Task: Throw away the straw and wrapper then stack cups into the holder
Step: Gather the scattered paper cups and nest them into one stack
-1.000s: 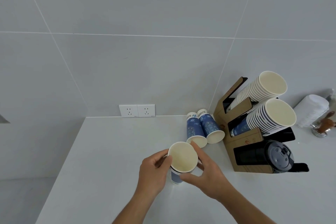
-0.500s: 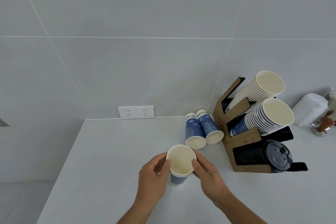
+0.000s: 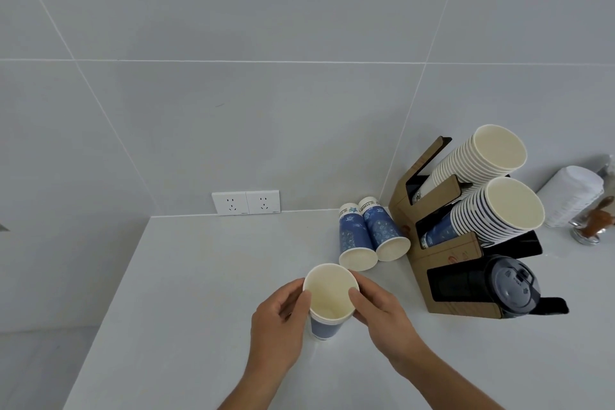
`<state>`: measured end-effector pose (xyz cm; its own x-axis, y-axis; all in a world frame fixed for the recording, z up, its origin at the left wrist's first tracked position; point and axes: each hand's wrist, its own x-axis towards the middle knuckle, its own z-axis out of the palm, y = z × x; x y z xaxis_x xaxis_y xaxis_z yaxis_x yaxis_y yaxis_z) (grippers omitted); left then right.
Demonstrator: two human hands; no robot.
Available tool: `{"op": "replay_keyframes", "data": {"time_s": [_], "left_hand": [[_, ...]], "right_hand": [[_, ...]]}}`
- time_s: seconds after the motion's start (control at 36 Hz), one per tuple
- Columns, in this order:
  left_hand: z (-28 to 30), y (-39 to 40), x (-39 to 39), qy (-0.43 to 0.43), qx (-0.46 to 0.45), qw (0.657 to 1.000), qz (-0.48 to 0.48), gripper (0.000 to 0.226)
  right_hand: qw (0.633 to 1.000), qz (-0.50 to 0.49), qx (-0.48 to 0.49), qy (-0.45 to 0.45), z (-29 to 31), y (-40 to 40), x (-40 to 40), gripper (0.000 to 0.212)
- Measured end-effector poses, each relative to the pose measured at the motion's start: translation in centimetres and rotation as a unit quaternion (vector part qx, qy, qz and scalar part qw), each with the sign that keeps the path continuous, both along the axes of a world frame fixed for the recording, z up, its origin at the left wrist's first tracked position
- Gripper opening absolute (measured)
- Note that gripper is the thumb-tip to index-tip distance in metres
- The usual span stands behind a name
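A short nested stack of blue paper cups (image 3: 327,313) stands upright on the white counter. My left hand (image 3: 278,323) grips its left side and my right hand (image 3: 382,313) holds its right side at the rim. Two more blue cups (image 3: 367,236) lie on their sides just behind, mouths toward me. The brown cardboard cup holder (image 3: 442,253) stands to the right, with a white cup stack (image 3: 479,160) in its top slot, a blue cup stack (image 3: 492,213) in the middle slot and black lids (image 3: 509,286) at the bottom. No straw or wrapper is visible.
A double wall socket (image 3: 246,202) sits on the tiled wall behind. A white lid stack (image 3: 572,196) and a brown-handled metal tool (image 3: 595,223) are at the far right. The counter (image 3: 186,276) drops off along its left edge.
The cup stack has come down a little toward the counter, and my right hand has shifted from under its rim to its right side. The lying cups and holder stay put.
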<state>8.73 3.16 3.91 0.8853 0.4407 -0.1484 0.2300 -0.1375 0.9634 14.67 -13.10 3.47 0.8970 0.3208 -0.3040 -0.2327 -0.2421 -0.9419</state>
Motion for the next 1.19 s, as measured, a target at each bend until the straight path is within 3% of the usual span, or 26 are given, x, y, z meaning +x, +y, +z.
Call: {"op": "replay_keyframes", "data": {"time_s": [0.17, 0.42, 0.64, 0.75, 0.92, 1.08, 1.19], "left_hand": [[0.2, 0.9, 1.0, 0.008, -0.029, 1.0, 0.006, 0.013], [0.9, 3.1, 5.8, 0.037, -0.099, 0.994, 0.002, 0.016], [-1.6, 3.0, 11.9, 0.146, -0.181, 0.971, -0.059, 0.013], [-3.4, 2.4, 14.1, 0.19, -0.217, 0.953, -0.092, 0.025], [-4.3, 1.6, 15.7, 0.233, -0.15, 0.944, -0.18, 0.003], [-4.4, 1.1, 16.3, 0.235, -0.111, 0.936, -0.238, 0.031], [-4.0, 1.1, 16.3, 0.23, -0.114, 0.935, -0.245, 0.034]], "right_hand": [[0.999, -0.034, -0.003, 0.024, 0.5, -0.7, 1.4, 0.042], [0.982, -0.18, -0.057, 0.022, -0.5, -2.3, 4.9, 0.036], [0.966, -0.228, -0.093, 0.085, -3.3, -2.4, 7.7, 0.042], [0.966, -0.218, -0.105, 0.088, -3.9, -1.8, 8.5, 0.03], [0.966, -0.212, -0.124, 0.085, -4.8, -1.4, 9.8, 0.031], [0.97, -0.205, -0.097, 0.087, -5.7, -1.3, 10.4, 0.021], [0.97, -0.214, -0.071, 0.088, -5.8, -1.1, 10.5, 0.017]]}}
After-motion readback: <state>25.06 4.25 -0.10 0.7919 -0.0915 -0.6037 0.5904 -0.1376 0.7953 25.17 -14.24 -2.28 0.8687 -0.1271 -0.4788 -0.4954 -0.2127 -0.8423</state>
